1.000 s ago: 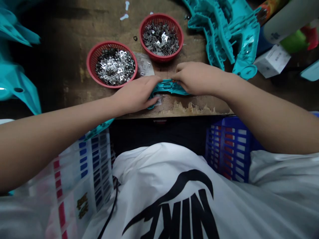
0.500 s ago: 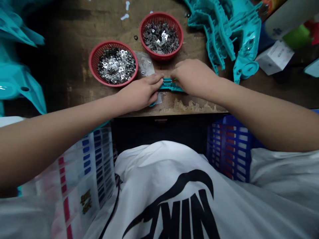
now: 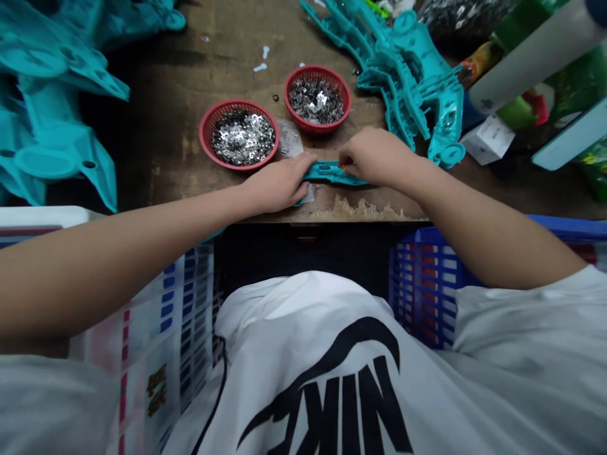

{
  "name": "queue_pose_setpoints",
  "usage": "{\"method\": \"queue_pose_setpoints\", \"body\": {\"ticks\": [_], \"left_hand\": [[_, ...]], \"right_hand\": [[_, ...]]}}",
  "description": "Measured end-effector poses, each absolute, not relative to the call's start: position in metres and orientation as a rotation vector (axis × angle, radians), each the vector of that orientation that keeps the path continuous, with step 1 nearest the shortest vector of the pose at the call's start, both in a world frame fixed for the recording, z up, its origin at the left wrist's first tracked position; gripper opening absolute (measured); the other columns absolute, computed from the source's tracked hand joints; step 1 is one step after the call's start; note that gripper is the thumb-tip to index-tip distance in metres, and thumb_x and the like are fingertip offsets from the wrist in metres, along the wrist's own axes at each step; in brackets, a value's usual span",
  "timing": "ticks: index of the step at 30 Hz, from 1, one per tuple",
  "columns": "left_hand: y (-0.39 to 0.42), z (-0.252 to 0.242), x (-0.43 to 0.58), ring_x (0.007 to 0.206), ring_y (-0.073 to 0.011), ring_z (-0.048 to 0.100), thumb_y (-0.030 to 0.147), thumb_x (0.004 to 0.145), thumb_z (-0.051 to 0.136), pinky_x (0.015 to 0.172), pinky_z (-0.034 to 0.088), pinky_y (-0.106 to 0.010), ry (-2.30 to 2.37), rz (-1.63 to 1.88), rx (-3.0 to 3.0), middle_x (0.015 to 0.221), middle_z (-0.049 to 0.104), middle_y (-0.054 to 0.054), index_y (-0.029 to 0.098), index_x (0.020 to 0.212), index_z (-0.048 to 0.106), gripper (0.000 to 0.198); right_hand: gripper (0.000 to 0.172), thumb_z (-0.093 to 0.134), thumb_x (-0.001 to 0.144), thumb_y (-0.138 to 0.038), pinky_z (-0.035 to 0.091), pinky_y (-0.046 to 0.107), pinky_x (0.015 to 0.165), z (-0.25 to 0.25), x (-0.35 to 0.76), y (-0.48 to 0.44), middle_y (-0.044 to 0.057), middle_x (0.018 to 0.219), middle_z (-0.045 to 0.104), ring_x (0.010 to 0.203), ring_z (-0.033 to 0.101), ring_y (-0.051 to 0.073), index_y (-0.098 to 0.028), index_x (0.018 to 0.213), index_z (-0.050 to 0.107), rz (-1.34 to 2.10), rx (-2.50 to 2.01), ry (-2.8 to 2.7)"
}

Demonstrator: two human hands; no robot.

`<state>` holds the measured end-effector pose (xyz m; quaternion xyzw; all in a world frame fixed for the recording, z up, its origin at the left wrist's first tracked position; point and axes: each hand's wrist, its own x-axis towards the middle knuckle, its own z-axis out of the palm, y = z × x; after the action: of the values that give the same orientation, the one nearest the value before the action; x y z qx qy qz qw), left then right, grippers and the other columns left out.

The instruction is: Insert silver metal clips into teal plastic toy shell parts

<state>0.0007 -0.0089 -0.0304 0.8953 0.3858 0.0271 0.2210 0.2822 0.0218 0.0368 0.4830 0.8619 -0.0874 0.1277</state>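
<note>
A teal plastic moulded part (image 3: 334, 170) lies on the wooden table close to its front edge, its ribbed inner side facing up. My left hand (image 3: 279, 183) grips the left end of it, fingers and thumb pressed around the plastic. Over the right half of the same part, my right hand (image 3: 379, 155) is closed in a pinch. A small orange-red bit shows at those fingertips, too small to name. Just behind the hands stand two red baskets: the left basket (image 3: 205, 140) and the right basket (image 3: 318, 129), both filled with small shiny metal pieces.
Stacked teal plastic shells (image 3: 61, 126) lie at the left, and more teal shells (image 3: 403, 82) at the back right. A small white box (image 3: 488, 139) stands beside a pale cylinder (image 3: 531, 57). Below the table are a white crate (image 3: 196, 303) and a blue crate (image 3: 424, 284).
The camera view has shifted, so the table's things appear lower and more of its back shows. Both hands remain at the teal part, the right one still pinching over it.
</note>
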Motion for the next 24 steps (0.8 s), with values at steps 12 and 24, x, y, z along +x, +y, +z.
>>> {"method": "queue_pose_setpoints", "body": {"ticks": [12, 24], "left_hand": [[-0.006, -0.033, 0.0, 0.189, -0.0391, 0.06, 0.024, 0.118, 0.057, 0.162, 0.046, -0.059, 0.997, 0.097, 2.493, 0.202, 0.062, -0.019, 0.015, 0.193, 0.066, 0.076], [-0.004, -0.033, -0.002, 0.186, -0.0385, 0.063, 0.027, 0.122, 0.049, 0.161, 0.047, -0.058, 0.925, 0.08, 2.524, 0.2, 0.062, -0.02, 0.012, 0.191, 0.066, 0.072]], "right_hand": [[0.063, 0.049, 0.124, -0.047, 0.06, 0.05, 0.095, 0.077, 0.264, 0.003, 0.02, 0.145, 0.092, 0.122, 0.081, 0.043, -0.028, 0.179, 0.073, -0.248, 1.584, 2.626], [0.063, 0.044, 0.126, -0.048, 0.058, 0.049, 0.092, 0.063, 0.26, 0.003, 0.019, 0.143, 0.091, 0.124, 0.08, 0.043, -0.03, 0.181, 0.07, -0.315, 1.547, 2.651]]}}
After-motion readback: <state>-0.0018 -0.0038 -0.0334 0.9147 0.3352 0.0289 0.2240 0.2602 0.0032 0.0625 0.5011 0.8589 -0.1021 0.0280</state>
